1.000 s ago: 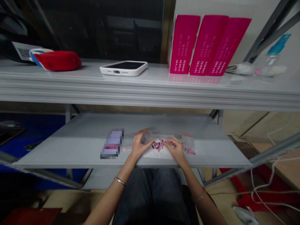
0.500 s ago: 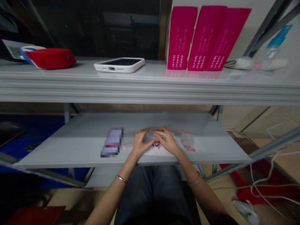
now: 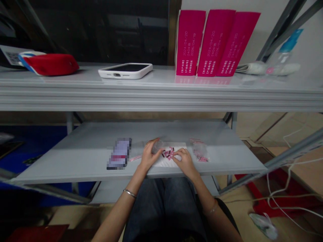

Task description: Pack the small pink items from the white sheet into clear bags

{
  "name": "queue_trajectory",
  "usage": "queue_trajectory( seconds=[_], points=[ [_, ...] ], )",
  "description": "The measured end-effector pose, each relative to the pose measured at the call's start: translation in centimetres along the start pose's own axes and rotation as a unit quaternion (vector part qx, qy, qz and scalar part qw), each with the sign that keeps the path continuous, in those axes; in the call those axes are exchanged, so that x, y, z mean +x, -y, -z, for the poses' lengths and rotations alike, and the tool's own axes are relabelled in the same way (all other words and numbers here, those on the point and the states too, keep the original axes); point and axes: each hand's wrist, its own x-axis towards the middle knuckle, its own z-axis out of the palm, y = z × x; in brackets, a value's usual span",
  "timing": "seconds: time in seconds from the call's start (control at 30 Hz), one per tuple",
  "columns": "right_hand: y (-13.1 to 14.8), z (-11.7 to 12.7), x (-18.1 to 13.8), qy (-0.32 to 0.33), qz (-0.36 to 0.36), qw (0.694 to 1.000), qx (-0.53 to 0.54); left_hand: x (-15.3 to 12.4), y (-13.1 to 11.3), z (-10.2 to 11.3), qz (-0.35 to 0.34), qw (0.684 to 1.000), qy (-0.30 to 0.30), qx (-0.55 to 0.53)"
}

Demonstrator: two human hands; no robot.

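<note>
Pink and dark beads lie in a loose heap on a white sheet on the lower shelf. My left hand curves its thumb and fingers around a clear round container, tilted beside the beads. At the heap's right side, my right hand has its fingertips pinched together, touching the beads; whatever is between them is too small to make out. A small clear zip bag with pink beads rests to the right. Left of my left hand lies another clear bag with a red-striped seal.
A blurred-out phone lies at the left of the lower shelf. The upper shelf carries a white-cased phone, a red pouch, magenta boxes and a spray bottle. White cables hang at right.
My right hand has left the container's side and come down to the beads. The container stays with my left hand, and more beads show spread on the sheet. The view has shifted slightly.
</note>
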Motion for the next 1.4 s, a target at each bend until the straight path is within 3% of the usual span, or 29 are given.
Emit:
queue_trajectory(
  seconds=[0.2, 0.4, 0.57, 0.7, 0.83, 1.0, 1.07, 1.23, 1.4],
  points=[
    [0.7, 1.0, 1.6, -0.036, -0.013, 0.999, 0.033, 0.0, 0.3, 0.0, -0.005, 1.000, 0.007, 0.006],
    [4.1, 2.6, 5.4, -0.099, 0.003, 0.987, 0.128, 0.0, 0.4, -0.2, -0.027, 0.999, 0.019, 0.017],
    [6.1, 1.8, 7.0, -0.064, 0.045, 0.984, 0.161, -0.1, 0.8, -0.3, -0.048, 0.999, 0.006, 0.023],
    [4.7, 1.3, 7.1, -0.064, 0.033, 0.983, 0.169, -0.1, 0.9, -0.3, -0.041, 0.999, 0.001, 0.026],
    [2.6, 1.1, 7.1, -0.076, -0.009, 0.990, 0.122, 0.0, 0.9, -0.3, -0.027, 0.999, -0.013, 0.021],
    [2.8, -0.5, 6.5, 0.074, -0.004, 0.997, -0.007, 0.0, 1.0, -0.5, -0.018, 0.999, -0.028, 0.009],
    [3.6, -1.6, 6.1, 0.099, -0.011, 0.993, -0.057, 0.0, 1.0, -0.5, -0.018, 0.999, -0.031, 0.004],
    [4.5, -3.6, 5.0, 0.095, -0.019, 0.986, -0.138, -0.1, 1.0, -0.3, -0.013, 1.000, -0.026, -0.011],
    [4.1, -4.1, 4.8, 0.074, -0.029, 0.991, -0.110, 0.0, 1.0, -0.2, -0.006, 0.999, -0.028, -0.017]
  ],
)
